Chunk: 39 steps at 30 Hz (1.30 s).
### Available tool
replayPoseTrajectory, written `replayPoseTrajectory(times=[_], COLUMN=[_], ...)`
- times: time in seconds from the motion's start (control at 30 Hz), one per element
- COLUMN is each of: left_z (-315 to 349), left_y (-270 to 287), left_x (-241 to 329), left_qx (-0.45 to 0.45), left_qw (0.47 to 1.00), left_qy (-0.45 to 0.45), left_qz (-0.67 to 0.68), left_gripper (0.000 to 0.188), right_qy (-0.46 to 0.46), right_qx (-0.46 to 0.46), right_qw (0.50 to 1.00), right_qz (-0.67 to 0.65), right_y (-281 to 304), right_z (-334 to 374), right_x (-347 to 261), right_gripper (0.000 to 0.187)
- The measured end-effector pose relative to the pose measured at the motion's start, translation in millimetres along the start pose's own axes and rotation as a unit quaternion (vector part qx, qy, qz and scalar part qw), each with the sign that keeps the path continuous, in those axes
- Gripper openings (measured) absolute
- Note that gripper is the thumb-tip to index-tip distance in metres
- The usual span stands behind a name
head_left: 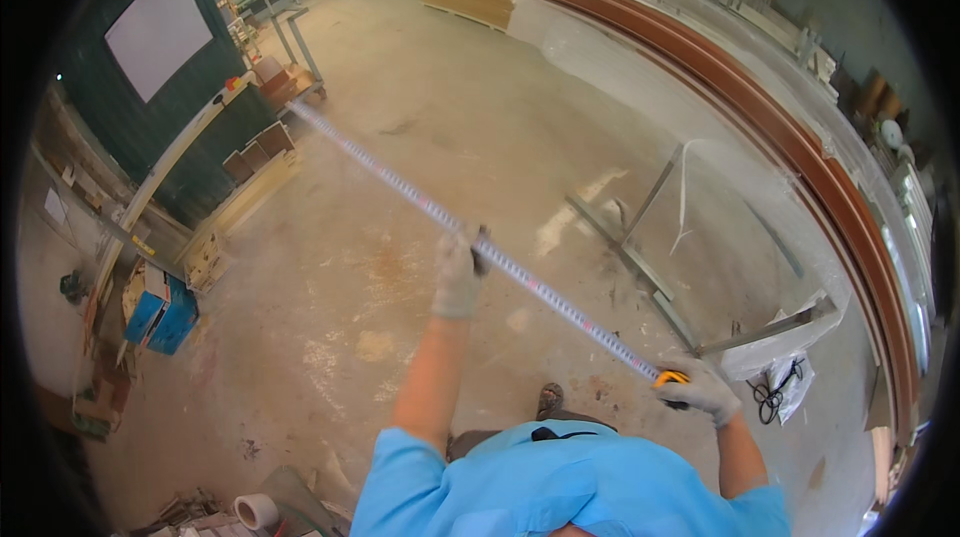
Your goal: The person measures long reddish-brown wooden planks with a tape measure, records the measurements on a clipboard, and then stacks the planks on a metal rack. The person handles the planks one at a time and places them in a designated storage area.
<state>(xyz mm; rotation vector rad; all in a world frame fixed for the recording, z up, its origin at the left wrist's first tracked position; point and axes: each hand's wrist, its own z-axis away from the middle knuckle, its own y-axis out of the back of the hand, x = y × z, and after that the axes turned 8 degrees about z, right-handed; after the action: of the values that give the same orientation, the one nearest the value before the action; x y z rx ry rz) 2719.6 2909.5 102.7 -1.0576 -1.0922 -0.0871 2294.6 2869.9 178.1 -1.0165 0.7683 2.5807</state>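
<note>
Tape measure (672, 377) running long above the floor (400, 137), its orange-and-black case clamped in the gloved right hand (708, 392)! Left hand (458, 275) at mid-blade (540, 287); pinching or merely touching, I cannot tell. A metal frame (623, 247) sprawls on the floor right of it, brown profiles (755, 85) stretch beyond, a blue box (172, 322) stands far left, and the tip points toward a metal rack (305, 42).

slight haze, strong fisheye distortion
</note>
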Motion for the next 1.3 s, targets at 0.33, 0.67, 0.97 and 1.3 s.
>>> replayPoseTrajectory(times=[0.33,0.67,0.97,1.3], left_z=[-158,-347,-450,-433], left_y=[-266,-359,-498,-601], left_x=[-155,-213,-245,-330], left_qx=[-0.198,-0.223,-0.536,-0.711], left_qw=[0.954,0.935,0.725,0.351], left_qy=[0.220,0.262,-0.244,-0.421], left_qz=[0.057,0.089,-0.358,-0.440], left_gripper=[0.019,0.029,0.079,0.096], right_qy=[-0.085,-0.113,-0.071,-0.093], right_qx=[0.239,0.347,0.389,0.494], right_qw=[0.964,0.926,0.895,0.823], right_qz=[-0.082,-0.093,-0.206,-0.266], right_y=[154,267,345,333], right_z=[53,-80,-117,-99], right_x=[42,-16,-33,-1], right_gripper=[0.032,0.022,0.022,0.036])
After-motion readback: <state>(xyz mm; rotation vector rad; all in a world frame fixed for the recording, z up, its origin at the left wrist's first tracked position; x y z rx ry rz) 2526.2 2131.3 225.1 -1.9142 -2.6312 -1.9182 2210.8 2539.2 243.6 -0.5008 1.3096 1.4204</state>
